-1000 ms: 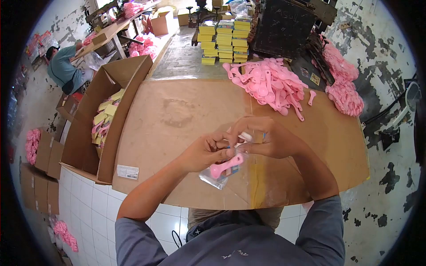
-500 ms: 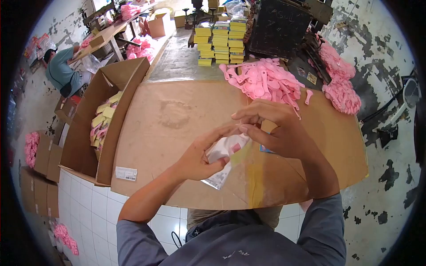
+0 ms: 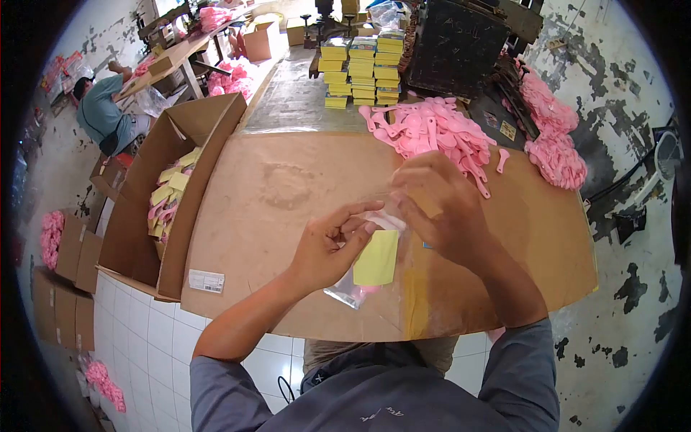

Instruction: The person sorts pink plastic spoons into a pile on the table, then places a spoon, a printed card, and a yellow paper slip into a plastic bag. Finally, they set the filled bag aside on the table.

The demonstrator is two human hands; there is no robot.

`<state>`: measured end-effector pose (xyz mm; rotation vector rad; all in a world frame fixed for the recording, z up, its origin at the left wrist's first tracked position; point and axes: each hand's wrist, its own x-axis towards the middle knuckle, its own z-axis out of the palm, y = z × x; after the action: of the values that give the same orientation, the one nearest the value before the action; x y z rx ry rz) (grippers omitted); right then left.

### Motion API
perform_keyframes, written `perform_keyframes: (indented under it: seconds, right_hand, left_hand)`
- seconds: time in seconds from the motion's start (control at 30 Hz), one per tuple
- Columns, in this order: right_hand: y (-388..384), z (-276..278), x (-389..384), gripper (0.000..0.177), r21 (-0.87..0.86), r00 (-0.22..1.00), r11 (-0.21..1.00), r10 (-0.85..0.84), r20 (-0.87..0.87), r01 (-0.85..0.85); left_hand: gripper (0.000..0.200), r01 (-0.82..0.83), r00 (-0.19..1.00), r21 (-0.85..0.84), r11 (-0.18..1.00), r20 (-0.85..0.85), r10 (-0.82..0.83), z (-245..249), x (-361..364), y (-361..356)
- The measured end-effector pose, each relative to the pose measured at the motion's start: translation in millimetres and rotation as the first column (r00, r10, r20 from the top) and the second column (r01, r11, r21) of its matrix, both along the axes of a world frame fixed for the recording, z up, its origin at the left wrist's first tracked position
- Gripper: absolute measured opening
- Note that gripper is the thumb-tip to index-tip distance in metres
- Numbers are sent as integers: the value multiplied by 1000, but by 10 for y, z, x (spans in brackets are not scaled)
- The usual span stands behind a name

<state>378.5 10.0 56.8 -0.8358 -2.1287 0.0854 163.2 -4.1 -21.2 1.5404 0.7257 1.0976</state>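
Observation:
A clear plastic bag [image 3: 344, 291] with a yellow card [image 3: 376, 259] and a bit of pink showing at its lower end hangs from my left hand [image 3: 327, 248], whose thumb and fingers pinch its upper left part. Just right of the bag's top is my right hand [image 3: 443, 216], blurred, with fingers bent and thumb apart, nothing visible between them. Beyond it, pink plastic spoons [image 3: 435, 133] lie in a heap on the cardboard-covered table [image 3: 245, 230]. A small blue edge shows beside my right hand.
An open carton [image 3: 129, 223] of yellow and pink packets stands at left. Stacks of yellow cards [image 3: 363, 68] and a black box [image 3: 457, 47] stand at the back. A white label [image 3: 206, 281] lies front left. Another person [image 3: 104, 111] sits far left.
My right hand has come away from the bag's top and its fingers have spread. The bag has turned, so the yellow card now faces up.

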Motion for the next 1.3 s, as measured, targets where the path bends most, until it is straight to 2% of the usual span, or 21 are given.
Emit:
perform_keyframes:
  seconds: [0.03, 0.13, 0.2, 0.33, 0.43, 0.53, 0.6, 0.63, 0.7, 0.73, 0.83, 0.93, 1.0, 1.1, 1.13, 1.23, 1.3]
  right_hand:
    - [18, -15, -5, 21, 151, 998, 988, -12, 63, 2]
    - [-59, -41, -101, 19, 247, 970, 969, -79, 229, 21]
    - [-22, -111, -141, 20, 319, 963, 948, -92, 255, 6]
    - [34, -230, -145, 19, 446, 917, 893, -132, 376, -54]
    - [95, -277, -89, 18, 329, 888, 944, -144, 436, -8]
    - [191, -198, 54, 16, 249, 943, 954, -229, 242, 168]
    - [204, -81, 334, 17, -136, 993, 984, -110, 50, 115]
    - [216, -46, 417, 17, -318, 996, 947, -73, -59, 50]
    - [164, -127, 450, 19, -139, 999, 990, 26, 40, -21]
    - [102, -172, 473, 21, -48, 994, 997, 60, 93, -56]
    - [-76, -298, 263, 24, 222, 982, 974, -77, 175, 37]
    - [-108, -382, 125, 22, 316, 961, 948, -129, 246, 47]
    - [-91, -403, 78, 22, 335, 957, 941, -127, 262, 33]
    - [-70, -418, 52, 21, 354, 943, 935, -138, 302, 23]
    - [-70, -425, 51, 20, 354, 936, 935, -140, 322, 19]
    - [-30, -429, 48, 13, 260, 976, 965, -90, 196, 37]
    - [35, -477, 113, 10, -16, 994, 999, -33, -100, 32]
  left_hand:
    - [38, -14, 1000, 6, 1000, -21, 15, -4, -1, -3]
    - [39, -46, 995, 44, 998, -81, 50, -19, -6, -13]
    - [41, -54, 992, 92, 994, -113, 64, -46, -2, -29]
    - [48, -68, 946, 184, 981, -302, 123, 11, 7, -65]
    - [50, -7, 911, 254, 967, -398, 110, -3, 19, -49]
    - [50, 55, 909, 249, 967, -414, 55, -11, 12, -64]
    - [50, 92, 920, 202, 975, -391, -6, 34, -14, -54]
    - [51, 84, 941, 116, 990, -337, -40, 6, -27, -29]
    - [52, 83, 973, -64, 994, -211, -95, -83, -26, 14]
    - [52, 72, 973, -47, 996, -217, -81, -88, -12, 18]
    - [53, 55, 970, 19, 998, -238, -49, -111, 59, -11]
    - [54, 41, 963, 96, 995, -269, -14, -153, 71, -54]
    - [55, 37, 961, 137, 990, -278, 3, -188, 67, -37]
    - [57, 53, 921, 20, 998, -386, -41, -60, 51, -80]
    - [57, 60, 913, 40, 997, -406, -38, -64, 52, -78]
    - [56, 80, 908, 71, 994, -416, -43, -69, 34, -55]
    - [53, 97, 930, 54, 994, -361, -71, -54, 13, -12]
